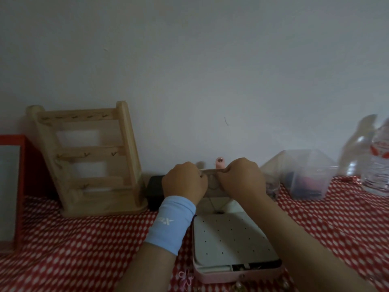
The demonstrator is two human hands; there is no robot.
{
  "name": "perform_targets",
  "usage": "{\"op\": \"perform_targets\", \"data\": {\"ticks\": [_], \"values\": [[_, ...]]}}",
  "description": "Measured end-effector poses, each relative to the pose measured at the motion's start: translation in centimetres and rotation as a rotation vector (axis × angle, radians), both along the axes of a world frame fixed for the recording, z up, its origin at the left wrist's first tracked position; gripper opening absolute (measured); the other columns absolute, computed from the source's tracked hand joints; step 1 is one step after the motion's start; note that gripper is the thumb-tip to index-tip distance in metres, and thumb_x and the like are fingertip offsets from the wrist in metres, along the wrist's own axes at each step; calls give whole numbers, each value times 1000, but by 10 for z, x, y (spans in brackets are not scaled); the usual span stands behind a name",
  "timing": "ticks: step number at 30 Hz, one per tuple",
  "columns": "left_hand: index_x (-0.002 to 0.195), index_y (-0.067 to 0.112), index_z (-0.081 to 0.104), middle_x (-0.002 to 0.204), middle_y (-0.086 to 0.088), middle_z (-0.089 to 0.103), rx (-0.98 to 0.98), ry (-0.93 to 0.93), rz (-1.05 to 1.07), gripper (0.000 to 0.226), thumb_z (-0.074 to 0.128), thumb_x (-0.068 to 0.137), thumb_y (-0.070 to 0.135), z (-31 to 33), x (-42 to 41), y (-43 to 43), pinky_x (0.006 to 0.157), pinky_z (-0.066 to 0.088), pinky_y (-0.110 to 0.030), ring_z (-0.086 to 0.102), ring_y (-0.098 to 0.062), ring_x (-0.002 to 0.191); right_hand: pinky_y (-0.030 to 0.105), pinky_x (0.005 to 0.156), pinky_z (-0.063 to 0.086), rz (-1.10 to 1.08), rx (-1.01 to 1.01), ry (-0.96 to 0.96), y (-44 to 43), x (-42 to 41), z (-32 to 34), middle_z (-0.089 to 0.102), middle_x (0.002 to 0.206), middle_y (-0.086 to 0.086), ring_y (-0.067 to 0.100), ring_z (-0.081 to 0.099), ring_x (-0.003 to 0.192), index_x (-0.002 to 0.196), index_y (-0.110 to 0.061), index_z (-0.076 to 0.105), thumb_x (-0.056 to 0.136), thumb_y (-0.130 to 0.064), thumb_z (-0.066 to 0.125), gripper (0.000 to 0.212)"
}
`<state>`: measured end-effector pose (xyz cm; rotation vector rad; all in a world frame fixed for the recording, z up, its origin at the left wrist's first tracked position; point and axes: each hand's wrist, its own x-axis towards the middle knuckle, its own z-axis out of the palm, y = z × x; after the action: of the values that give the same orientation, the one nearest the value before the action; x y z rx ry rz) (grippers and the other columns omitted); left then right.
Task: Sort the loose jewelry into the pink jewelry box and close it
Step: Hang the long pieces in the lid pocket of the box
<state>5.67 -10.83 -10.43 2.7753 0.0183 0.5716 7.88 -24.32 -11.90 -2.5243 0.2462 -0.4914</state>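
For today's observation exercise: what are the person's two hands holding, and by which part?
Left hand and right hand both grip the raised lid of the pink jewelry box along its top edge, either side of the clasp tab.

The scene is dim and greyish under soft, even light, with no hard shadows. The wall [189, 60] above the pink jewelry box [235, 278] reads as flat grey. Left of the box, a murky shadow gathers beside the wooden rack [90, 153], which leans with wide-angle distortion. Far right of the box, the plastic bottles [376, 161] are smeared by blur and carry small white glints. The whole picture looks slightly soft.
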Motion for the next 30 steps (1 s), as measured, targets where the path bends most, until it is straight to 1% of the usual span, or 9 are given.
{"op": "perform_targets", "data": {"ticks": [6, 8, 11, 14, 16, 20, 24, 27, 30], "values": [[72, 18, 68, 67, 2, 62, 31, 77, -31, 18, 60, 83, 30, 5, -4, 2, 53, 41, -23, 58, -16, 60, 36, 72, 62, 105, -105, 190, -9, -8, 15, 70, 67, 2, 18, 71, 63, 75, -13, 65, 84, -36, 61, 25], [74, 16, 67, 70, 0, 63, 45, 96, -73, 16, 58, 83, 26, 8, -5, 4, 55, 44, -25, 60, -18, 64, 34, 73, 63, 171, -157, 274, -15, -12, 22, 72, 64, -2, 14, 72, 60, 81, -14, 71, 80, -34, 69, 20], [84, 22, 68, 84, 2, 65, 98, 153, -236, 11, 58, 88, 25, 15, -7, 8, 65, 48, -28, 62, -18, 78, 34, 72, 62, 247, -258, 245, -20, -17, 33, 72, 69, -5, 12, 70, 61, 86, -21, 74, 77, -39, 77, 20], [71, 34, 60, 80, 12, 54, 101, 268, -404, 17, 63, 87, 28, 19, -10, 12, 69, 45, -27, 60, -17, 83, 31, 75, 60, 379, -330, 268, -15, -24, 40, 72, 80, -6, 12, 68, 73, 87, -27, 78, 75, -41, 80, 19], [64, 34, 57, 75, 13, 52, 148, 309, -443, 25, 66, 86, 28, 18, -9, 13, 63, 41, -23, 60, -16, 80, 32, 81, 59, 468, -412, 347, -8, -30, 39, 72, 83, -6, 13, 68, 78, 89, -28, 79, 74, -44, 81, 21], [90, 34, 76, 83, 12, 63, 194, 319, -495, 11, 67, 87, 28, 17, -11, 15, 65, 38, -18, 61, -14, 82, 33, 87, 54, 501, -633, 383, -2, -35, 31, 72, 84, -8, 13, 66, 83, 95, -28, 78, 76, -51, 74, 30], [102, 37, 76, 104, 12, 70, 190, 324, -512, 21, 64, 89, 25, 20, -13, 18, 75, 41, -20, 62, -13, 88, 33, 84, 57, 540, -570, 458, -6, -35, 30, 73, 89, -1, 14, 63, 79, 96, -20, 78, 82, -36, 71, 22], [97, 35, 77, 96, 13, 72, 182, 345, -504, 18, 64, 88, 26, 17, -11, 16, 73, 45, -22, 63, -13, 83, 31, 80, 56, 573, -558, 451, -8, -29, 26, 73, 82, -3, 11, 61, 70, 88, -20, 77, 87, -36, 66, 20], [80, 28, 75, 88, 5, 69, 111, 327, -483, 13, 68, 83, 39, 14, -10, 12, 76, 54, -32, 65, -18, 81, 32, 73, 56, 537, -457, 346, -15, -24, 29, 69, 73, -2, 13, 60, 63, 71, -25, 72, 92, -49, 60, 34]]}}
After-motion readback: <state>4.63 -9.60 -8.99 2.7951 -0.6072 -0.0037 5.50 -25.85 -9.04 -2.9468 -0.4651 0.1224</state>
